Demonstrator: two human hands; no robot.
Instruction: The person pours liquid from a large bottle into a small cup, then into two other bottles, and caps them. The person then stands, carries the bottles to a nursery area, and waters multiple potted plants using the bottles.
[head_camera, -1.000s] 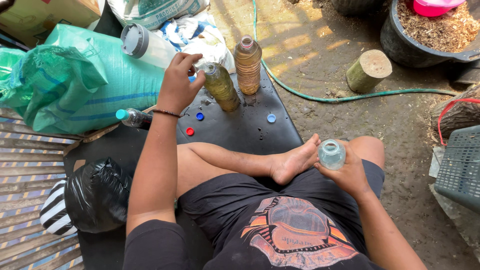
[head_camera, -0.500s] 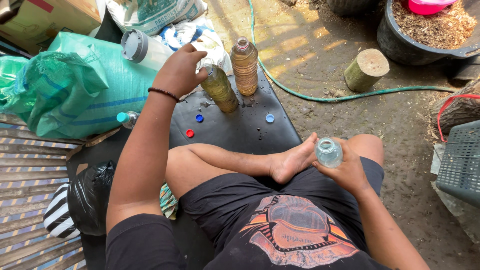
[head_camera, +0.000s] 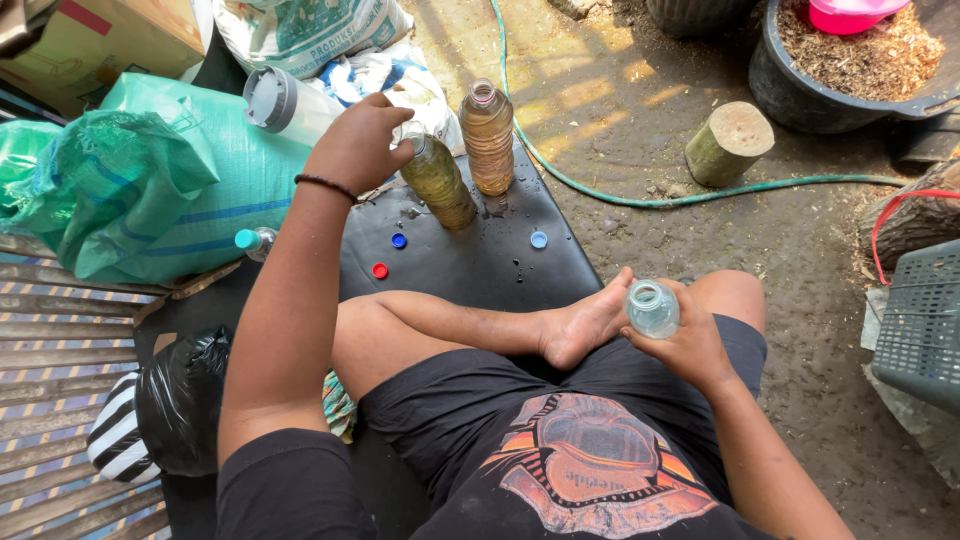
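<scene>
Amber liquid fills the tilted plastic bottle that the left hand grips at the neck, fingers curled over its open top, on the black mat in front of the seated person. Just to the right of that hand stands a second amber bottle, upright and uncapped, close beside the first (whether the two touch cannot be told). The right hand is well apart from the left, down at the person's knee, closed around a small clear bottle with its mouth open and facing up, right beside the bare foot. Between the hands, on the mat, lie three loose caps: a red cap, a dark blue cap and a light blue cap. Left of the left hand lies a green woven sack, with a grey-lidded container resting on it, and a green hose curves over the ground beyond the right hand.
</scene>
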